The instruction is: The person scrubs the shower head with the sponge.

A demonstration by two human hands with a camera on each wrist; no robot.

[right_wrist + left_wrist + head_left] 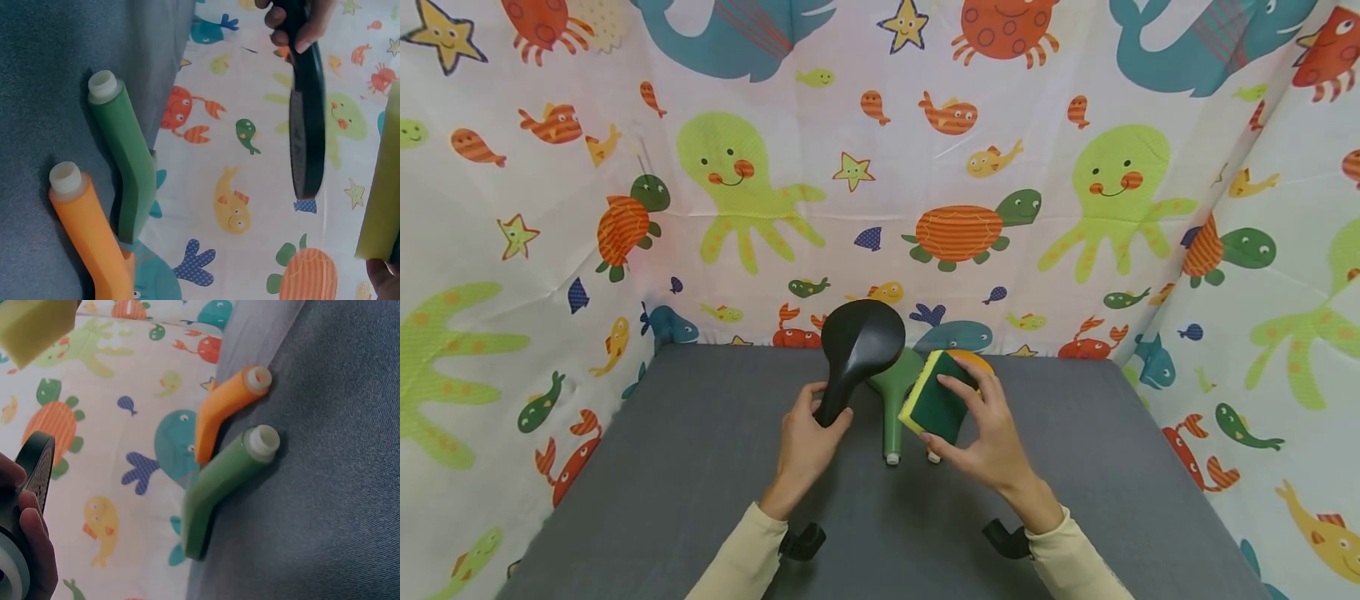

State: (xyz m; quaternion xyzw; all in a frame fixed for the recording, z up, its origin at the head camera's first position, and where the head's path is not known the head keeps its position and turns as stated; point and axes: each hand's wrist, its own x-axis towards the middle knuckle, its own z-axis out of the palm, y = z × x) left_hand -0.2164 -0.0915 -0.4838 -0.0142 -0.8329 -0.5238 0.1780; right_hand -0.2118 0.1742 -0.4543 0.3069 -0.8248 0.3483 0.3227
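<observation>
Left hand (807,450) grips our shower head (867,340) low; right hand (996,446) pinches our sponge (942,410) edgewise, likely baring its face!

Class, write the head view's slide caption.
Left hand grips a round black shower head; right hand pinches a rectangular yellow-and-green sponge above grey fabric.

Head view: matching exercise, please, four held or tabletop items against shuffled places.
1. Black shower head
2. Yellow-and-green scouring sponge
3. Green shower head
4. Orange shower head

A. On the tabletop, right of another item
B. In the left hand
C. On the tabletop, left of another item
D. In the right hand

Pairs: 1-B, 2-D, 3-C, 4-A
</observation>
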